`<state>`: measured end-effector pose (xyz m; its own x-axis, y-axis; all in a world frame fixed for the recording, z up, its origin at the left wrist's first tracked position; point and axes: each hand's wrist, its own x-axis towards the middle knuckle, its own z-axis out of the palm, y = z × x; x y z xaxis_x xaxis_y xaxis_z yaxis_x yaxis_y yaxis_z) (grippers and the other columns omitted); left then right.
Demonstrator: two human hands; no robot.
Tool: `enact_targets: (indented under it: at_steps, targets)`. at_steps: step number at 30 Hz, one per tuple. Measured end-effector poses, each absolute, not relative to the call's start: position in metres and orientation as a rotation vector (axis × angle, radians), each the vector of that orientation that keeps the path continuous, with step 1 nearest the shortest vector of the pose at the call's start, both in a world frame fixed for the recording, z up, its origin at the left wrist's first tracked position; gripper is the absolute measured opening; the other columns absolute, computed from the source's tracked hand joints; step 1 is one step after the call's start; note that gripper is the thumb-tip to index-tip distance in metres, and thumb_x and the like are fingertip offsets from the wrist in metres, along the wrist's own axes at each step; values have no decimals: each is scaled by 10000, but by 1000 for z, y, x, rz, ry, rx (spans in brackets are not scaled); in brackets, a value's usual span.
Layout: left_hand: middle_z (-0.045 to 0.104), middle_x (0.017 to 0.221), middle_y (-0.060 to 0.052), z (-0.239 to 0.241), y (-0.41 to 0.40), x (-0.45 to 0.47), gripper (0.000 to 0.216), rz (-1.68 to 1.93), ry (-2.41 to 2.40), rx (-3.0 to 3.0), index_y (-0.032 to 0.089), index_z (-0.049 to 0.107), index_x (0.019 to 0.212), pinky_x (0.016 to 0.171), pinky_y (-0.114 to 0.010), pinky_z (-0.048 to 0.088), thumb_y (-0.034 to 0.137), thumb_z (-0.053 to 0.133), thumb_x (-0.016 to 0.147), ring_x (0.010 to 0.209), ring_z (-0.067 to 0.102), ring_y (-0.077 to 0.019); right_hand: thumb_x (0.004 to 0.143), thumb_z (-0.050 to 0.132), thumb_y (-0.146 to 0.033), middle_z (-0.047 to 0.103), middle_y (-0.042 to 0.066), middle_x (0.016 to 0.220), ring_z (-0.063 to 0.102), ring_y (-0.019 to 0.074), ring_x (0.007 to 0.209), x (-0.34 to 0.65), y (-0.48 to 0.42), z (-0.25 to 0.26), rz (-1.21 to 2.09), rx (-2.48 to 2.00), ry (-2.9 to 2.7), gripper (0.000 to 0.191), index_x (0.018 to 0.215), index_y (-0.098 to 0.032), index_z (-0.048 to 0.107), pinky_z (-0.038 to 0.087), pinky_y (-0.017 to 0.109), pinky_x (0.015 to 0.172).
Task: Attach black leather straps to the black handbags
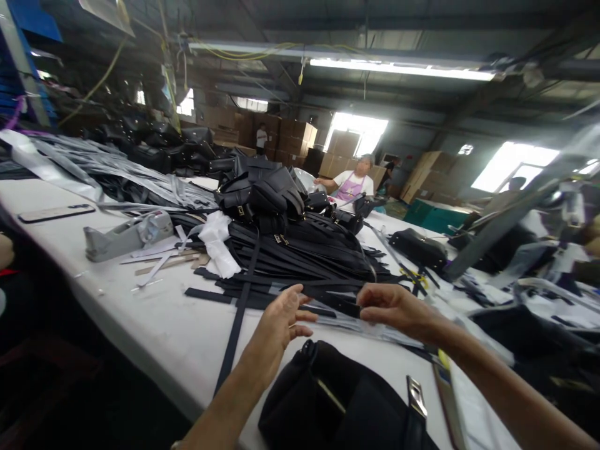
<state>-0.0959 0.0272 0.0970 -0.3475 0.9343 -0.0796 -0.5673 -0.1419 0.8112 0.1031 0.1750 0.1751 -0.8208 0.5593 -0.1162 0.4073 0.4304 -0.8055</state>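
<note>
My left hand [281, 325] is over the table with its fingers spread and nothing in them. To its right, my right hand [391, 307] has its thumb and fingers curled together at the end of a black strap [335, 301] with small holes. Its fingertips appear to pinch that strap. Below both hands, close to me, a black handbag [337, 400] with a gold-coloured buckle [416, 395] stands on the white table [154, 325]. Just beyond my hands lies a thick heap of black straps [300, 253], some in clear plastic.
Black bags [262, 187] are piled behind the straps. A grey tape dispenser [129, 234], crumpled white paper [219, 244] and a phone [56, 213] lie leftward. Yellow-handled scissors [415, 281] are at right. A person in a purple apron [351, 186] works across the table.
</note>
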Motion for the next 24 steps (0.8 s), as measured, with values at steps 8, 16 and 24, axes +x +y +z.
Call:
enact_targets:
  at_steps: [8, 16, 24]
  targets:
    - [648, 901, -21, 134, 11, -77, 464, 2083, 708, 392, 158, 537, 1069, 495, -142, 468, 195, 800, 688, 565, 594, -54, 767, 711, -505, 623, 12, 708, 519, 125, 634, 161, 125, 189, 1510, -929, -2318, 379, 895, -148, 718, 407, 242, 607]
    - [550, 573, 70, 141, -14, -77, 366, 2094, 874, 528, 134, 600, 969, 381, -143, 406, 291, 783, 694, 410, 496, -52, 750, 667, -623, 564, 5, 644, 443, 111, 580, 185, 104, 175, 1587, -968, -2261, 503, 822, -128, 718, 338, 243, 566]
    - [563, 499, 69, 135, -27, -69, 311, 2042, 1135, 632, 174, 531, 1019, 308, -134, 331, 343, 660, 793, 332, 443, -68, 706, 619, -730, 467, -11, 595, 364, 108, 558, 189, 98, 174, 1585, -1047, -2232, 599, 691, -133, 675, 300, 250, 539]
